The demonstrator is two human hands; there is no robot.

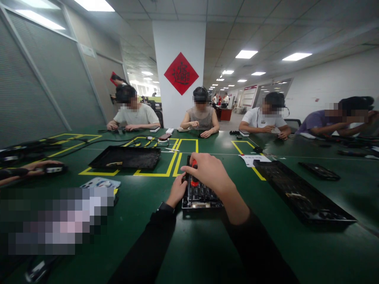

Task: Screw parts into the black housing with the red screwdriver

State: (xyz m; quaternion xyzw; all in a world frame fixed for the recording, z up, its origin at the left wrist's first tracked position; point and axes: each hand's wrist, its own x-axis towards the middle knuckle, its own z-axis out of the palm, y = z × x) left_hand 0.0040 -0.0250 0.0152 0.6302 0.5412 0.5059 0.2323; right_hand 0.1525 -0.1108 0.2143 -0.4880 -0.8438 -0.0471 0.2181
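In front of me on the green table lies a black case point(204, 193) with several small parts set inside it. My right hand point(210, 173) arches over the case, its fingers closed round an upright red-and-black screwdriver point(194, 179). The screwdriver's lower end is hidden among the parts. My left hand point(178, 190) is at the left edge of the case, with its fingers closed against that edge and their tips close to the screwdriver. A light strip point(201, 205) shows at the near end of the case.
Black trays lie at left point(126, 157) and right point(304, 193), with a small dark case point(319, 171) farther right. A paper sheet point(254, 160), cables point(89, 146) and yellow tape lines point(154, 173) are on the table. A neighbour's hand point(44, 167) is at left; several people sit opposite.
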